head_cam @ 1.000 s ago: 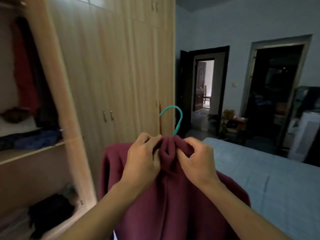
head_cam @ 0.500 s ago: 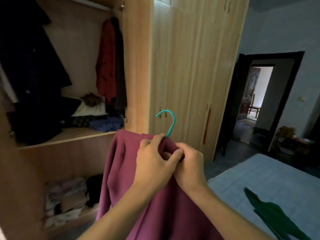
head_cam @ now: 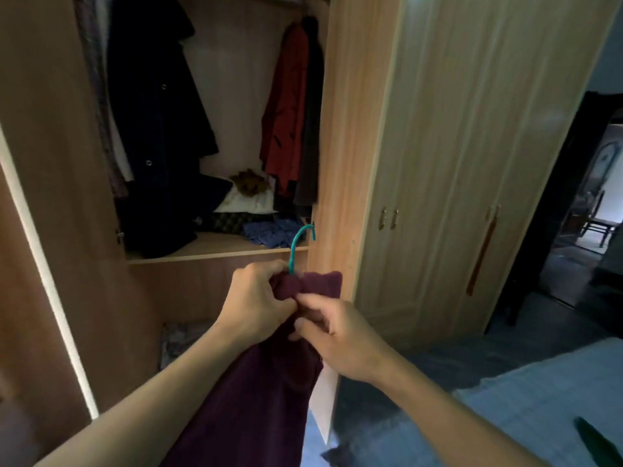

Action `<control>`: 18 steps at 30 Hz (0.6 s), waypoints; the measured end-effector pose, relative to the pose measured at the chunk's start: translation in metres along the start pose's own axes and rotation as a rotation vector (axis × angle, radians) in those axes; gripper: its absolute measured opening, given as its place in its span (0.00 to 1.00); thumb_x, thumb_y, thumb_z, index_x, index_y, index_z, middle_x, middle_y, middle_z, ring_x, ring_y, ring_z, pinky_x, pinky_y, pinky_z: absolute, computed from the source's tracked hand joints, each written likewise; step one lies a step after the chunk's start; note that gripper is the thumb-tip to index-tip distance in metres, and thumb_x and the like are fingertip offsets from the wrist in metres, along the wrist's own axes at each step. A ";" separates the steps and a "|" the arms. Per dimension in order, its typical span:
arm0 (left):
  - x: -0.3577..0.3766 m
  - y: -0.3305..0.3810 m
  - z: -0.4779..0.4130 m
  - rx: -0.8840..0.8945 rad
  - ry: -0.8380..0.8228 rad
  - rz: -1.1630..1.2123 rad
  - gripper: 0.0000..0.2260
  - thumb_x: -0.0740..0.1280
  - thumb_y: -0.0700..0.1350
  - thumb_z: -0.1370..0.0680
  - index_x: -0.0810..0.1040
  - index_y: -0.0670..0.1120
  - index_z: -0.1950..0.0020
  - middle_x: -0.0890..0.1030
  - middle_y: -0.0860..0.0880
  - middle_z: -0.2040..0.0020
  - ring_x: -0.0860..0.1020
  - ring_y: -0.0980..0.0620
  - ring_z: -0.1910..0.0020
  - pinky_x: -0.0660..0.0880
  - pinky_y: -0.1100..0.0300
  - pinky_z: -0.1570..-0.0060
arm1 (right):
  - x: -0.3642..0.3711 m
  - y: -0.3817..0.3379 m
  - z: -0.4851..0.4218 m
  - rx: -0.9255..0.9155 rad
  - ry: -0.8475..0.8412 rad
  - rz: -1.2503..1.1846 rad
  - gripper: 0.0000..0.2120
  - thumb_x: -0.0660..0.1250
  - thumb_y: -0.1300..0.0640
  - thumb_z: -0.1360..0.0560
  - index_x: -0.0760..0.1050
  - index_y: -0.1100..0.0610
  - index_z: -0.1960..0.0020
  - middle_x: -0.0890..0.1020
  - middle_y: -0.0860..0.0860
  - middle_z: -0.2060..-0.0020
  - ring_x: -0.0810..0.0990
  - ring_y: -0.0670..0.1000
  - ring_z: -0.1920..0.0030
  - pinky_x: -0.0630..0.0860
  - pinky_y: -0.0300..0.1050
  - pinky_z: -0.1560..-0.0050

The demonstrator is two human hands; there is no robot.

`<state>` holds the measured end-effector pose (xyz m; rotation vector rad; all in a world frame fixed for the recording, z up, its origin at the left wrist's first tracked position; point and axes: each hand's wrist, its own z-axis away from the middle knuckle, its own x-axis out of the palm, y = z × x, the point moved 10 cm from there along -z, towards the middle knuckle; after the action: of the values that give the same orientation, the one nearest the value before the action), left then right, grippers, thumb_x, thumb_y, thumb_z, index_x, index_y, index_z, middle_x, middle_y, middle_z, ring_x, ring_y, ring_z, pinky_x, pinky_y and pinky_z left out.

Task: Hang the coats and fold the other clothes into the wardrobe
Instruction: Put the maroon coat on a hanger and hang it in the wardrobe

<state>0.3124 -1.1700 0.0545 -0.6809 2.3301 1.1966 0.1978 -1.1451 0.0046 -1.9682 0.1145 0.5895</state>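
Note:
A maroon coat (head_cam: 256, 392) hangs on a teal hanger whose hook (head_cam: 300, 242) sticks up above its collar. My left hand (head_cam: 258, 299) grips the collar just under the hook. My right hand (head_cam: 332, 332) pinches the coat's fabric just below and right of it. Both hold the coat in front of the open wardrobe (head_cam: 340, 136). Inside it a dark navy coat (head_cam: 158, 106) and a red coat (head_cam: 286, 112) hang side by side. Folded clothes (head_cam: 266, 227) lie on its shelf (head_cam: 215, 252).
The open wardrobe door (head_cam: 43, 210) stands at the left. Shut wardrobe doors (head_cam: 472, 156) are to the right, then a dark doorway (head_cam: 593, 210). A blue bed (head_cam: 526, 409) sits at lower right with a green garment (head_cam: 600, 443) on it. More clothes (head_cam: 178, 342) lie in a lower compartment.
My view has swung left toward the open wardrobe. The coat has come closer to the opening. My right hand has dropped a little lower on the fabric.

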 end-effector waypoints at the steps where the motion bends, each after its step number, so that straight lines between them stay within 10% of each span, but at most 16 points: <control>1: 0.000 -0.008 -0.005 0.006 -0.011 -0.023 0.15 0.72 0.38 0.37 0.84 0.51 0.53 0.84 0.53 0.62 0.81 0.56 0.61 0.77 0.57 0.56 | -0.002 0.002 -0.007 -0.020 0.001 -0.018 0.17 0.66 0.58 0.23 0.76 0.51 0.35 0.85 0.49 0.52 0.86 0.47 0.55 0.81 0.41 0.52; 6: 0.009 -0.030 -0.026 0.042 -0.079 -0.080 0.17 0.69 0.35 0.37 0.84 0.50 0.52 0.85 0.58 0.57 0.82 0.60 0.55 0.77 0.59 0.50 | -0.056 -0.004 -0.045 -0.345 0.325 0.429 0.07 0.72 0.54 0.27 0.80 0.51 0.49 0.81 0.42 0.59 0.79 0.43 0.58 0.74 0.36 0.57; 9: 0.012 -0.037 -0.042 0.041 -0.096 -0.082 0.23 0.69 0.31 0.39 0.84 0.50 0.49 0.83 0.66 0.55 0.80 0.68 0.53 0.74 0.71 0.51 | -0.054 0.027 -0.085 -0.285 0.148 0.551 0.18 0.72 0.49 0.27 0.77 0.50 0.38 0.78 0.43 0.45 0.75 0.43 0.42 0.71 0.38 0.40; 18: 0.001 -0.080 -0.078 -0.043 0.065 -0.127 0.23 0.69 0.30 0.39 0.83 0.49 0.48 0.82 0.61 0.60 0.79 0.66 0.62 0.74 0.70 0.60 | -0.023 0.070 -0.154 -0.288 -0.113 0.327 0.09 0.71 0.51 0.25 0.78 0.48 0.45 0.79 0.40 0.55 0.78 0.38 0.54 0.75 0.35 0.53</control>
<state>0.3477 -1.2755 0.0453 -0.8813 2.2810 1.1873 0.2090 -1.3148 0.0112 -2.2057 0.2999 0.9734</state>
